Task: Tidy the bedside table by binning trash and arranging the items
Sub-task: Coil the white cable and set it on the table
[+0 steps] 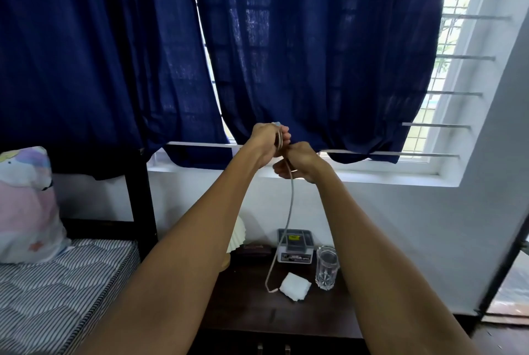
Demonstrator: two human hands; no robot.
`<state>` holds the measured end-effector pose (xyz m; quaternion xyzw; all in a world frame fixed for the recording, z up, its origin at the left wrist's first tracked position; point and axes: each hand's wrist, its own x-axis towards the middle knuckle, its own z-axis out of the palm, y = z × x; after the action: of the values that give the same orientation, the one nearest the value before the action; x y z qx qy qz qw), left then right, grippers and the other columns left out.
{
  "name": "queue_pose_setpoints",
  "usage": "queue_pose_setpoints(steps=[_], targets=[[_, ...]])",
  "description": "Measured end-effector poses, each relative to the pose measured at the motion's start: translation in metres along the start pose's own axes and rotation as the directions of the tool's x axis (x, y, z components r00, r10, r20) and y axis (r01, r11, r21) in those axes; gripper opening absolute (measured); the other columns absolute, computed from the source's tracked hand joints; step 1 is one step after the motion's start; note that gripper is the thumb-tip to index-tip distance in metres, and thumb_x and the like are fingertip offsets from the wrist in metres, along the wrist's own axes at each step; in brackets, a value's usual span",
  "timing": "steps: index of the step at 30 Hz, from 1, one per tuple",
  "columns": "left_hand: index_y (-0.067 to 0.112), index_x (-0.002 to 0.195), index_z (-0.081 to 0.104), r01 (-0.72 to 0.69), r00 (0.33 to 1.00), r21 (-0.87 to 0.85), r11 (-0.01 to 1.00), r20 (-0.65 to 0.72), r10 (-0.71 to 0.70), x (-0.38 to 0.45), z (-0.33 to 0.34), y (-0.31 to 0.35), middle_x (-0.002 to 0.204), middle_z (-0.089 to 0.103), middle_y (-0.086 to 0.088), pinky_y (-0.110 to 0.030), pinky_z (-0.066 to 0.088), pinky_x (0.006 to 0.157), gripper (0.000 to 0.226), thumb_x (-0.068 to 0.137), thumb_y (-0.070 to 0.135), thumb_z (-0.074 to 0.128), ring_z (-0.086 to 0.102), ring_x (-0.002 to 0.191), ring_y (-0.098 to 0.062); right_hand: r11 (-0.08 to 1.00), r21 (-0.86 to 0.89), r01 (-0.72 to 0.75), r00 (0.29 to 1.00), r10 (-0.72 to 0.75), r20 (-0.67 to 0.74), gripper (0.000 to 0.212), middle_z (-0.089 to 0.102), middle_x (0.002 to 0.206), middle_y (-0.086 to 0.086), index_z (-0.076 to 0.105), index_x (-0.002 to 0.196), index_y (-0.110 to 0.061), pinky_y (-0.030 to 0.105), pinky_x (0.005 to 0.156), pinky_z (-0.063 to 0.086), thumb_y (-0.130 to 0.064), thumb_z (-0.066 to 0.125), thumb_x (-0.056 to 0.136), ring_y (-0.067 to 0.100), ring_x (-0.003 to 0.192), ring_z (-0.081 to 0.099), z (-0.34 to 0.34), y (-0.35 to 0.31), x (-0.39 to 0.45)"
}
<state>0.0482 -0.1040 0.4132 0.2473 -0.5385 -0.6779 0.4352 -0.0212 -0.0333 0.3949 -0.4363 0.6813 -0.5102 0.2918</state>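
Both hands are up by the blue curtains (315,54); the left hand (267,141) grips loops of a cable (290,200), and the right hand (300,162) pinches it. The cable's end hangs down to the dark bedside table (257,306), beside a white tissue (294,286); a glass (327,267) stands near.

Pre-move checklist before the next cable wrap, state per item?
1. Left hand grips the coiled loops of the cable: ok.
2. Right hand holds the hanging strand: ok.
3. Free end off the bedside table: not ok, the tip lies on it beside the white tissue.
4. Strand clear of the drinking glass: ok, apart.
5. Strand clear of the grey box: cannot tell, it crosses in front of the box.
6. Loop count in the left hand: cannot tell, fingers cover it.
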Motion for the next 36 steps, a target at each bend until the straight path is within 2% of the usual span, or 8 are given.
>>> queue_pose_setpoints(steps=[5, 8, 14, 17, 21, 25, 31, 36], targets=[[0.013, 0.073, 0.056, -0.105, 0.979, 0.238, 0.966, -0.147, 0.143, 0.009, -0.008, -0.009, 0.069, 0.060, 0.002, -0.017, 0.048, 0.058, 0.029, 0.098, 0.012, 0.041, 0.056, 0.061, -0.008, 0.908, -0.414, -0.068, 0.970, 0.157, 0.185, 0.012, 0.066, 0.069, 0.014, 0.054, 0.086, -0.003, 0.024, 0.048, 0.057, -0.003, 0.045, 0.094, 0.015, 0.050, 0.066, 0.006, -0.022, -0.007], [0.007, 0.079, 0.056, -0.130, 0.977, 0.352, 0.927, -0.112, 0.180, 0.008, -0.016, -0.012, 0.070, 0.058, 0.002, -0.013, 0.046, 0.051, 0.023, 0.097, 0.010, 0.041, 0.054, 0.062, -0.007, 0.839, -0.543, -0.044, 0.961, 0.184, 0.207, 0.008, 0.067, 0.068, 0.010, 0.053, 0.085, -0.007, 0.019, 0.042, 0.051, -0.005, 0.052, 0.092, 0.009, 0.042, 0.063, 0.005, -0.032, -0.010], [0.011, 0.053, 0.035, -0.164, 0.985, 0.619, 0.768, 0.068, 0.156, -0.004, -0.023, -0.017, 0.055, 0.039, -0.008, -0.027, 0.029, 0.052, 0.038, 0.088, -0.004, 0.037, 0.034, 0.051, -0.017, 0.749, -0.663, 0.022, 0.985, 0.099, 0.144, 0.013, 0.063, 0.053, 0.003, 0.062, 0.069, -0.007, 0.019, 0.044, 0.046, -0.005, 0.069, 0.080, 0.009, 0.041, 0.057, -0.001, -0.048, -0.013], [0.004, 0.061, 0.047, -0.095, 0.990, 0.639, 0.763, 0.143, 0.004, -0.009, -0.027, -0.019, 0.059, 0.044, -0.010, -0.026, 0.030, 0.053, 0.031, 0.088, -0.005, 0.034, 0.039, 0.051, -0.017, 0.766, -0.641, 0.046, 0.998, -0.001, 0.070, 0.004, 0.065, 0.061, 0.008, 0.069, 0.079, 0.000, 0.021, 0.052, 0.047, 0.000, 0.068, 0.075, 0.012, 0.047, 0.056, -0.010, -0.055, -0.016], [-0.001, 0.097, 0.051, 0.066, 0.975, 0.519, 0.852, 0.148, -0.166, -0.016, -0.024, -0.018, 0.073, 0.052, -0.010, -0.027, 0.042, 0.063, 0.035, 0.101, 0.020, 0.024, 0.047, 0.063, -0.018, 0.789, -0.607, 0.095, 0.988, -0.150, -0.041, 0.016, 0.071, 0.080, 0.008, 0.075, 0.087, -0.007, 0.029, 0.064, 0.053, -0.001, 0.065, 0.077, 0.018, 0.069, 0.065, -0.024, -0.054, -0.015], [0.001, 0.087, 0.058, 0.085, 0.954, 0.482, 0.872, 0.213, -0.211, -0.020, -0.016, -0.007, 0.071, 0.055, -0.007, -0.026, 0.045, 0.061, 0.048, 0.101, 0.031, 0.023, 0.048, 0.062, -0.017, 0.823, -0.549, 0.149, 0.959, -0.255, -0.122, 0.017, 0.071, 0.090, 0.003, 0.075, 0.076, -0.023, 0.044, 0.086, 0.056, -0.009, 0.067, 0.081, 0.026, 0.091, 0.067, -0.033, -0.040, -0.007], [-0.004, 0.099, 0.062, 0.115, 0.896, 0.416, 0.902, 0.350, -0.275, -0.019, -0.022, 0.004, 0.059, 0.050, 0.001, -0.019, 0.042, 0.053, 0.035, 0.097, 0.010, 0.031, 0.043, 0.055, -0.010, 0.948, -0.230, 0.221, 0.955, -0.258, -0.147, 0.005, 0.066, 0.068, -0.002, 0.073, 0.074, -0.017, 0.021, 0.053, 0.044, -0.017, 0.077, 0.076, 0.010, 0.055, 0.054, -0.051, -0.009, 0.000], [0.000, 0.087, 0.066, 0.179, 0.845, 0.250, 0.952, 0.457, -0.279, -0.020, -0.016, 0.004, 0.054, 0.043, 0.002, -0.018, 0.040, 0.048, 0.036, 0.095, 0.008, 0.031, 0.038, 0.047, -0.007, 0.976, 0.145, 0.160, 0.983, -0.145, -0.110, 0.008, 0.066, 0.072, -0.005, 0.069, 0.079, -0.024, 0.020, 0.061, 0.044, -0.022, 0.067, 0.086, 0.007, 0.057, 0.053, -0.042, 0.019, -0.001]])
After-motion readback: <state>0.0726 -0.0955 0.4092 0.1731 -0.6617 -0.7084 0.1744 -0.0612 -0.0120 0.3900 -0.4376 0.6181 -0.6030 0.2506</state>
